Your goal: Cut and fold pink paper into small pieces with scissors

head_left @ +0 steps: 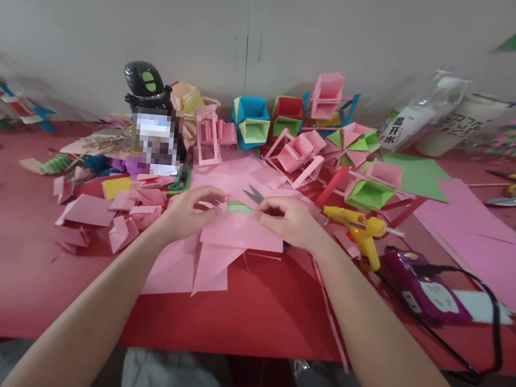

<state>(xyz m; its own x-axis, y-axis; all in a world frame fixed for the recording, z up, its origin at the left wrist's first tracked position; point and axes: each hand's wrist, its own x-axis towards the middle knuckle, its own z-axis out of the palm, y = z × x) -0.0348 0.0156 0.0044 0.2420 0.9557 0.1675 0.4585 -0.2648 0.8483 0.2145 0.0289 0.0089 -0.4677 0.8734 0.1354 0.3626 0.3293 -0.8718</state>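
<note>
Both hands meet over the middle of the red table. Between them lies a small light-green piece of paper (240, 207), seemingly folded, above a pink sheet (243, 231). My left hand (193, 213) pinches at the green piece's left end, thumb and forefinger curled in. At its right end, the fingertips of my right hand (285, 219) are closed in the same way. The open blades of a pair of scissors (254, 194) poke out just beyond the right fingers; their handles are hidden. More pink paper (172, 267) spreads underneath.
A yellow glue gun (361, 229) lies right of my right hand, near a purple box (428, 287) with a black cable. Folded pink pieces (89, 210) pile up at left. Behind stand a phone (157, 142) on a black holder, paper models (250, 120) and a plastic bottle (416, 111).
</note>
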